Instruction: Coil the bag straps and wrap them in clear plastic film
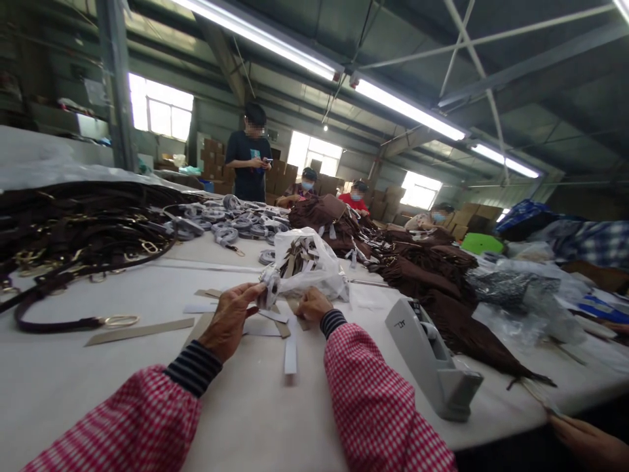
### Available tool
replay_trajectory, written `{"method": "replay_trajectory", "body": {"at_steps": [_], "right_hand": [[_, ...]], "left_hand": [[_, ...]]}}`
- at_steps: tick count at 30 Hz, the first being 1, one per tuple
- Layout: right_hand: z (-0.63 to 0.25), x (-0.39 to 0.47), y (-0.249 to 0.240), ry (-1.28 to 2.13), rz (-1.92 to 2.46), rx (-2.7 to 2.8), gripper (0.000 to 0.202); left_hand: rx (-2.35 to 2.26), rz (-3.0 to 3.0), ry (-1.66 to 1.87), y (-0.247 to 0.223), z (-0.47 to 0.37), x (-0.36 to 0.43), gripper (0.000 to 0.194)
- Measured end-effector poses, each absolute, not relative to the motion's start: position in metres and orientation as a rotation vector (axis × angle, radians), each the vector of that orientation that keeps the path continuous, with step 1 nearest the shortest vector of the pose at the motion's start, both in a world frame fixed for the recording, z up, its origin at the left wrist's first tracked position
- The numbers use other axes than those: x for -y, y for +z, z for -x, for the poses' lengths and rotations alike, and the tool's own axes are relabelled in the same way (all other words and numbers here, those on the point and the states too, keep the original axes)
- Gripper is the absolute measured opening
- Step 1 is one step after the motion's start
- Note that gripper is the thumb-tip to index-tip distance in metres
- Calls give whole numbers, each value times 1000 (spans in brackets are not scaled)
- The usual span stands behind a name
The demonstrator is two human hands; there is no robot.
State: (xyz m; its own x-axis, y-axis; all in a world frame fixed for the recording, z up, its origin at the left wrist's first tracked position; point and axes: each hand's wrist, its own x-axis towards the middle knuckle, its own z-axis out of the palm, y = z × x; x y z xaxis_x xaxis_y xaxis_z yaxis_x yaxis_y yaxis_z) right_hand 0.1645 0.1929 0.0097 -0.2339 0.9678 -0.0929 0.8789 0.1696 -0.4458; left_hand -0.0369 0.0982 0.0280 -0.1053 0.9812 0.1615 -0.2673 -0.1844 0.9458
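My left hand point(230, 320) pinches a coiled strap wrapped in greyish film point(269, 290) between thumb and fingers, just above the table. To its right my right hand point(313, 305) is closed, knuckles up, low over the tabletop; what its fingers hold, if anything, is hidden. Beside it a tan strip point(295, 308) lies partly under the fingers. White paper strips point(291, 354) and more tan strips point(142, 332) are scattered around both hands. Right behind the hands stands a see-through plastic bag point(334, 278) with tan and white strips inside.
A grey tape dispenser point(432, 360) stands right of my right arm. Dark straps with gold buckles point(83, 229) pile up at left, wrapped coils point(236, 223) behind, brown cloth bags point(422, 262) at right. Another person's hand point(590, 442) is at lower right; several people are beyond the table.
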Motion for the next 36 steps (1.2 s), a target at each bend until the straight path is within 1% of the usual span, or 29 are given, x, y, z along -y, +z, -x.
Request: {"method": "replay_trajectory", "body": {"at_steps": [5, 8, 9, 12, 16, 18, 22, 26, 29, 33, 36], "right_hand": [[-193, -178, 14, 619, 1675, 2187, 22], [-216, -157, 23, 586, 1601, 2158, 6], [-223, -149, 26, 576, 1585, 2148, 4], [-240, -122, 34, 499, 1561, 2091, 14], [-245, -92, 35, 341, 1520, 1987, 13], [-240, -82, 31, 319, 1487, 1944, 12], [-225, -71, 22, 410, 1423, 1841, 13], [-211, -65, 24, 559, 1354, 1769, 18], [-205, -64, 26, 646, 1315, 1758, 21], [-203, -67, 23, 674, 1316, 1789, 23], [-203, -68, 23, 641, 1339, 1850, 23]], "left_hand": [[-964, -1089, 1470, 23, 36, -97, 34], [-949, -1094, 1442, 25, 35, -94, 34], [-941, -1096, 1433, 27, 35, -92, 35], [-913, -1096, 1405, 30, 33, -87, 35], [-884, -1079, 1372, 30, 28, -82, 35], [-867, -1072, 1354, 28, 26, -81, 35], [-783, -1018, 1314, 26, 23, -78, 32], [-744, -942, 1275, 25, 24, -78, 28], [-726, -910, 1258, 25, 26, -79, 29], [-677, -950, 1229, 24, 27, -78, 32], [-654, -1039, 1196, 23, 27, -76, 31]]}}
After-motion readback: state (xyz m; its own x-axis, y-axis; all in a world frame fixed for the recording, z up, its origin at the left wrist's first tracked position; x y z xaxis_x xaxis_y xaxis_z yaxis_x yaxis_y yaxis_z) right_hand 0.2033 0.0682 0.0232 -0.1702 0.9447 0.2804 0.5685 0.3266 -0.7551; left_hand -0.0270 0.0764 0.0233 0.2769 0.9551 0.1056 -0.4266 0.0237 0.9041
